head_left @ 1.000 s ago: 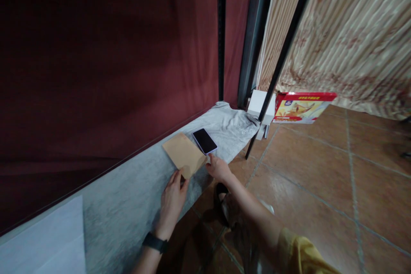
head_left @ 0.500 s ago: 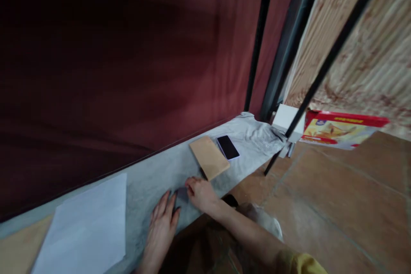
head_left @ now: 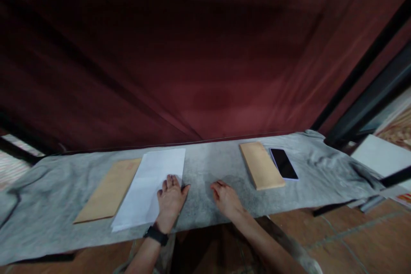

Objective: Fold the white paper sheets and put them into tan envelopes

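My left hand (head_left: 171, 199) lies flat with its fingers stretched out on the right edge of a white sheet of paper (head_left: 150, 186). A black band circles its wrist. My right hand (head_left: 226, 198) rests on the grey cloth (head_left: 205, 169) a little to the right, fingers loosely curled down, holding nothing. A large brown envelope (head_left: 109, 190) lies partly under the paper's left side. Farther right a smaller brown envelope (head_left: 261, 165) lies beside a dark phone (head_left: 284, 163), both out of either hand's touch.
A dark red curtain (head_left: 192, 60) hangs close behind the low cloth-covered shelf. Black frame posts (head_left: 362, 90) rise at the right. A white box (head_left: 377, 158) stands beyond the shelf's right end. Tiled floor (head_left: 359, 239) lies in front.
The view has swung left. Both hands have left the small brown envelope and moved left along the cloth; my left hand now lies on the white paper.
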